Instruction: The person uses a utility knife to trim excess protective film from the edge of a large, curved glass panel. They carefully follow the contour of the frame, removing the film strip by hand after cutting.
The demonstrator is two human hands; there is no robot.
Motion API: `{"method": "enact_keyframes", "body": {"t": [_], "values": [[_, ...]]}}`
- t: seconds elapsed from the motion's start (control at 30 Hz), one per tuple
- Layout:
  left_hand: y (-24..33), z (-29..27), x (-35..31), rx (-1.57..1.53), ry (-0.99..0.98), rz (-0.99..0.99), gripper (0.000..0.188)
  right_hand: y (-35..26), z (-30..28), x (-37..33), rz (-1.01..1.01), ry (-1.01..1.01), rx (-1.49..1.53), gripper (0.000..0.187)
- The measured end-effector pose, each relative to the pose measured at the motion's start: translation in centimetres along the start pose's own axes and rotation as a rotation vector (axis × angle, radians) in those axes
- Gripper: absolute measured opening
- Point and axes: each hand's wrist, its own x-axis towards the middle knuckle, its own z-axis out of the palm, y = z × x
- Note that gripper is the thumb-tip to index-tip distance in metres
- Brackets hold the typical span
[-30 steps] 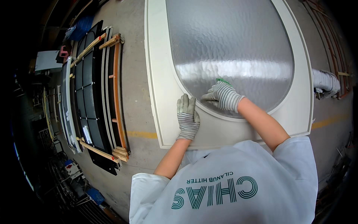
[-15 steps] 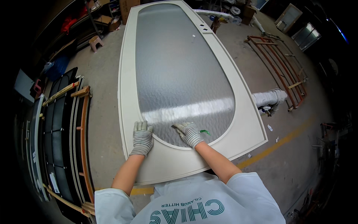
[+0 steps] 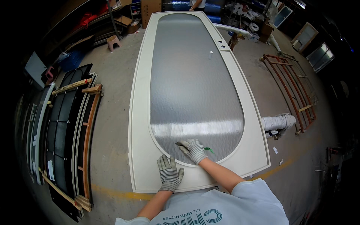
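Note:
A cream door panel (image 3: 141, 123) lies flat before me, with a long oval pane of rippled glass (image 3: 195, 82) set in it. My left hand (image 3: 170, 174), in a striped grey-white glove, rests on the near part of the frame, fingers stretched out, tips by the oval's rim. Over the near end of the glass, my gloved right hand (image 3: 193, 150) is closed around a small dark flat piece (image 3: 178, 144), perhaps a blade; most of it is hidden by the fingers. A green strip (image 3: 209, 150) shows just right of that hand, on the glass.
Panels stand on a wooden rack (image 3: 87, 150) at left. A wrapped white roll (image 3: 278, 122) sticks out beyond the door's right edge, with a rusty red metal frame (image 3: 290, 84) farther right. A small stool (image 3: 113, 42) stands far left. Another person (image 3: 197, 4) is at the door's far end.
My left hand has moved right and nearer along the frame. My right hand still grips the dark piece over the glass. The view has shifted, bringing the other person into sight.

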Motion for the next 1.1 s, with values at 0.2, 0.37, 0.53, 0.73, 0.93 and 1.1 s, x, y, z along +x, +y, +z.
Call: {"method": "enact_keyframes", "body": {"t": [0.2, 0.37, 0.53, 0.73, 0.93, 1.1], "values": [[1.7, 0.6, 0.1, 0.036, -0.003, -0.119, 0.092, 1.3, 1.9, 3.9, -0.106, -0.083, 0.123, 0.021], [1.2, 0.5, 0.6, -0.055, 0.123, -0.104, 0.088, 2.4, 2.8, 6.5, -0.322, -0.162, 0.178, 0.025], [1.2, 1.0, 0.9, -0.109, 0.24, -0.15, 0.075, 2.5, 2.3, 9.4, -0.402, -0.241, 0.174, 0.023], [1.4, 0.6, 1.9, -0.116, 0.231, -0.212, 0.068, 1.2, 2.2, 12.3, -0.413, -0.313, 0.081, 0.022], [1.6, 0.1, 1.9, -0.108, 0.195, -0.249, 0.067, 2.3, 3.9, 11.6, -0.722, -0.399, 0.209, 0.025], [1.4, 0.9, 1.6, -0.049, 0.199, -0.237, 0.07, 2.2, 3.6, 12.0, -0.533, -0.332, 0.323, 0.023]]}}
